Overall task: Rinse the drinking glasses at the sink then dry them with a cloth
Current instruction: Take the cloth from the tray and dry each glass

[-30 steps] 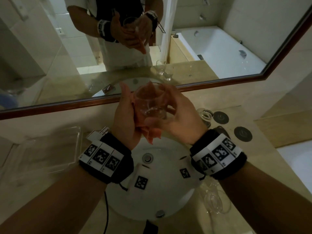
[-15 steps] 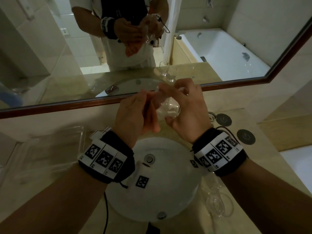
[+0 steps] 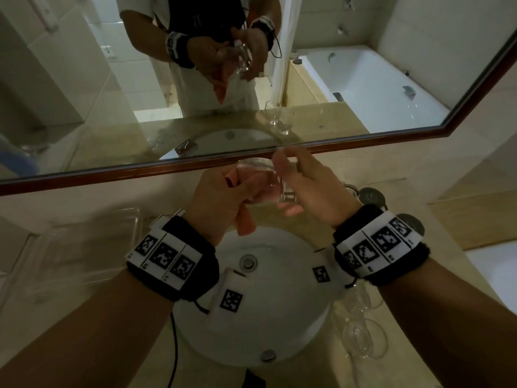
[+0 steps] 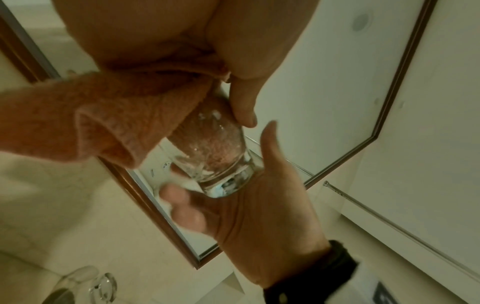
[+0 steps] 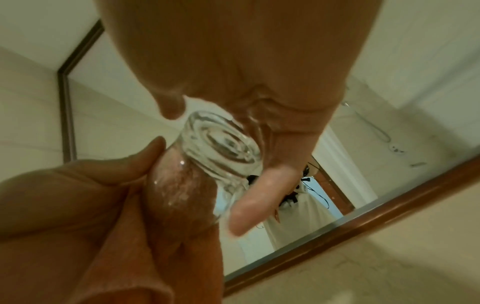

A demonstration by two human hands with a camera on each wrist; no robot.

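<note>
A clear drinking glass (image 3: 258,175) is held sideways above the white sink basin (image 3: 279,317), just below the mirror frame. My right hand (image 3: 305,189) grips it by its thick base (image 5: 221,148), fingers curled round it. My left hand (image 3: 221,200) holds an orange cloth (image 3: 246,224) and has part of it pushed inside the glass (image 4: 215,148). The left thumb (image 4: 244,107) lies on the outside wall. One end of the cloth (image 4: 78,127) hangs free below the left hand. Droplets show on the glass wall (image 5: 179,191).
Two stemmed glasses (image 3: 362,334) lie on the stone counter right of the basin. A clear plastic tray (image 3: 92,242) sits at the left. Two dark round discs (image 3: 372,196) are at the back right. A black cable (image 3: 174,345) hangs over the front edge.
The glass has been turned from nearly upright to lying sideways, base toward my right palm. The cloth has gone deeper inside it. Both hands have shifted slightly toward the mirror.
</note>
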